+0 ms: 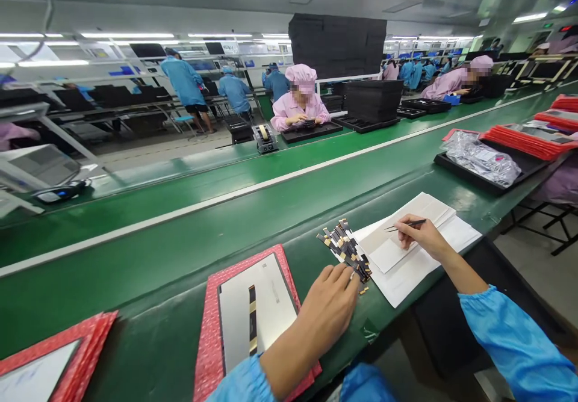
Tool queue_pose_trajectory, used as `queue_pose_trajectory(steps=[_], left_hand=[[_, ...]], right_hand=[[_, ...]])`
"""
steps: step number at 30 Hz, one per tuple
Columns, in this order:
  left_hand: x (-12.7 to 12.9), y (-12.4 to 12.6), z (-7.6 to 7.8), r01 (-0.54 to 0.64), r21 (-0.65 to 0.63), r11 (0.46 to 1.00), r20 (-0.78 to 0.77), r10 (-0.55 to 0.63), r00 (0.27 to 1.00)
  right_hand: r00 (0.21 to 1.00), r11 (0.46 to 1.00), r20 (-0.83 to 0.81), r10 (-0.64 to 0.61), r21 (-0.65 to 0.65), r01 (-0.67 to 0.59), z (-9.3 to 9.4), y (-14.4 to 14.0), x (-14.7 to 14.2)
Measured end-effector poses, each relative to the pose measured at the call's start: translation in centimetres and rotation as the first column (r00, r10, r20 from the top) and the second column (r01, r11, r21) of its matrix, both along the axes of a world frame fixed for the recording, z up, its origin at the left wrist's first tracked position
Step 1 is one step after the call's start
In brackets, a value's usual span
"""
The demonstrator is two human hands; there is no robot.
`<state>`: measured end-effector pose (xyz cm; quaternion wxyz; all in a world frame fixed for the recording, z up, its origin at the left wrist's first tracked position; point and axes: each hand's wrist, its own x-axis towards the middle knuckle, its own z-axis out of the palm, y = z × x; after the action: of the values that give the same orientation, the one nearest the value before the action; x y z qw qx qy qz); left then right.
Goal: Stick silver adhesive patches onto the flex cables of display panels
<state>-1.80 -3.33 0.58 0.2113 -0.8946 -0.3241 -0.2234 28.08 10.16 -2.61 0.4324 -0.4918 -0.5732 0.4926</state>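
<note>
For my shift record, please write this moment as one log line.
left hand: at strip pile | right hand: holding tweezers over white sheets

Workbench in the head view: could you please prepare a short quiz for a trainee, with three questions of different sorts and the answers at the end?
1. Which tool does the person's right hand hold above the white paper?
2. True or false: the loose pile of strips is nearer to the left hand than to the right hand.
3. How many dark-and-gold strips show on the pale panel? A) none B) one C) four

Key: 1. Tweezers. 2. True. 3. B.
</note>
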Motion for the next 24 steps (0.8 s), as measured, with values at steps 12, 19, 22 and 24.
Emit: queue_pose_trajectory(steps=[12, 19, 22, 24], left_hand=[[5.1, 3.5, -4.2, -0.011, -0.134, 0.991, -0.128, -0.006, 0.992], [4.8, 3.5, -4.8, 0.053, -0.579, 0.814, 0.048, -0.031, 0.998], [4.8, 3.5, -5.0, 0.095, -0.679, 0.728, 0.119, -0.019, 0.993], [4.8, 3.4, -5.1, 0.121, -0.7, 0.704, 0.16, -0.011, 0.987]], right_hand=[[0.999, 0.985, 0.002, 0.051, -0.166, -0.05, 0.5, 1.3, -0.8], [0.997, 0.999, 0.05, 0.051, 0.016, -0.052, -0.7, 1.1, -1.1], [0.998, 0.998, 0.049, 0.041, 0.044, -0.044, -1.2, 1.2, -0.9], [0.998, 0.998, 0.058, 0.036, 0.045, -0.039, -1.4, 1.2, -0.8]])
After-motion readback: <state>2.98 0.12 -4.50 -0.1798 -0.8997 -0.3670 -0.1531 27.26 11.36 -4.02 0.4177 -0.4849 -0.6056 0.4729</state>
